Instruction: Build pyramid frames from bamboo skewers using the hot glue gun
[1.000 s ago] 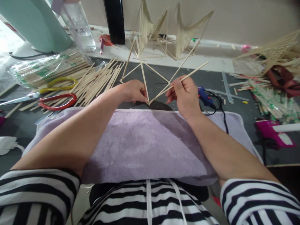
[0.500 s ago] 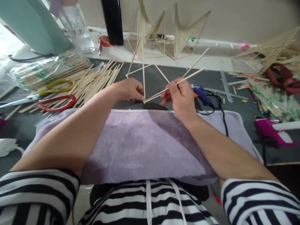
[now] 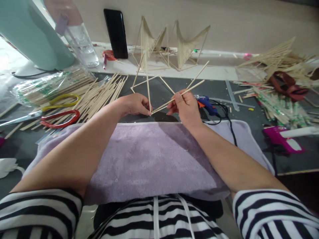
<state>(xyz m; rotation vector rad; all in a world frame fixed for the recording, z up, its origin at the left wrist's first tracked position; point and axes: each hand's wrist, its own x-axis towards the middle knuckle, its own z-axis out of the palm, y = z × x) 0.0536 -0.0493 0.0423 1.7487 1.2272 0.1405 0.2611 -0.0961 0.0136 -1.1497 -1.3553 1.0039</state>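
At the near edge of the dark tabletop, my left hand (image 3: 136, 103) pinches the bottom corner of a thin wooden stick frame (image 3: 148, 88), with thumb and fingertips closed at the joint. My right hand (image 3: 186, 108) is closed on a wooden stick (image 3: 198, 83), whose near end reaches down to that same corner. Another thin stick of the frame runs close below it, and one slants up behind my fingers. Whether the held stick's end touches the joint, I cannot tell. A blue glue gun (image 3: 208, 105) lies just right of my right hand.
A lavender cloth (image 3: 154, 159) covers the table's front. Scissors (image 3: 59, 114) and loose sticks (image 3: 109, 91) lie left. Behind stand a phone (image 3: 116, 35), water bottle (image 3: 84, 44) and finished-looking stick models (image 3: 184, 46). Right are more sticks (image 3: 271, 103) and a magenta tool (image 3: 284, 139).
The view has tilted up a little, so things at the back sit lower in it. Both hands keep their grips on the frame corner and the stick, with little visible movement.
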